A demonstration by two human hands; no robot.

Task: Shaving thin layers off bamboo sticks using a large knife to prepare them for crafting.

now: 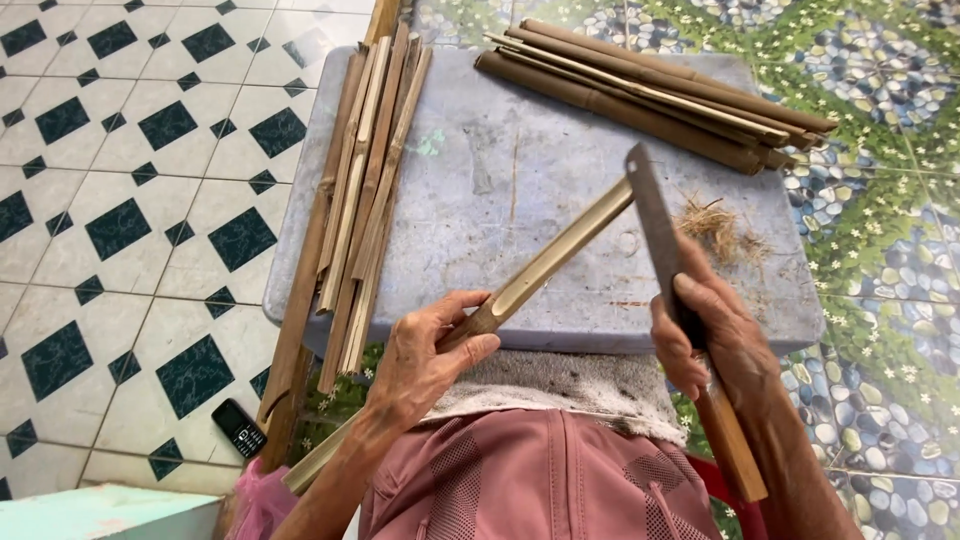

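Observation:
My left hand (425,355) grips a long split bamboo strip (555,260) that slants up to the right over a grey block (480,170). My right hand (710,335) holds a knife by its wooden handle (730,440). The knife's flat metal blade (650,215) stands upright, and its edge meets the far tip of the bamboo strip. Both hands are closed around what they hold.
A bundle of split bamboo strips (365,190) lies along the block's left edge. Thicker bamboo sticks (660,95) lie across its far right corner, with a tuft of shavings (715,225) near the knife. A black phone (239,427) rests on the tiled floor. A grey cloth (560,385) covers my lap.

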